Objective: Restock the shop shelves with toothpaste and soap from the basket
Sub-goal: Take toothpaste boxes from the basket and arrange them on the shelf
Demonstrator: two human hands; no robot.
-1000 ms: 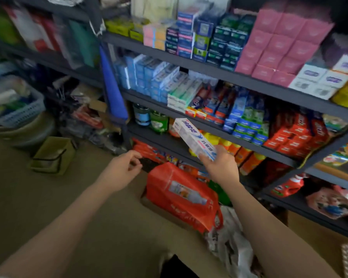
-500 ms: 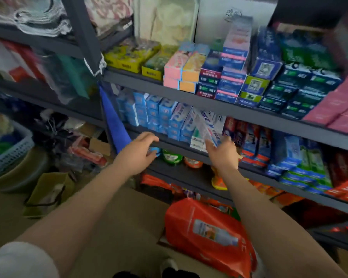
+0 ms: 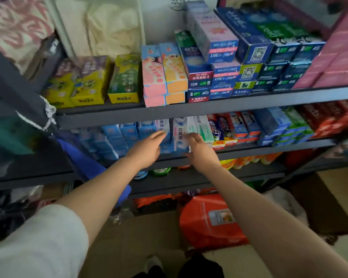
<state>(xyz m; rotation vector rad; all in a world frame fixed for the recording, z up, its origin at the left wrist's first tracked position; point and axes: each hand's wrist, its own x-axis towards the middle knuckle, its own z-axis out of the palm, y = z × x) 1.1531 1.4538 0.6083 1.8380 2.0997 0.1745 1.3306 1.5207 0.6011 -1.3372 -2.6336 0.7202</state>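
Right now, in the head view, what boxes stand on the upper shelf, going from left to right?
Yellow boxes → green-and-yellow box → pink box → orange box → dark blue boxes → dark green boxes → pink cartons.

Both hands at shelf (image 3: 249,150), right hand (image 3: 199,151) gripping toothpaste box (image 3: 180,135), left hand (image 3: 147,149) flat
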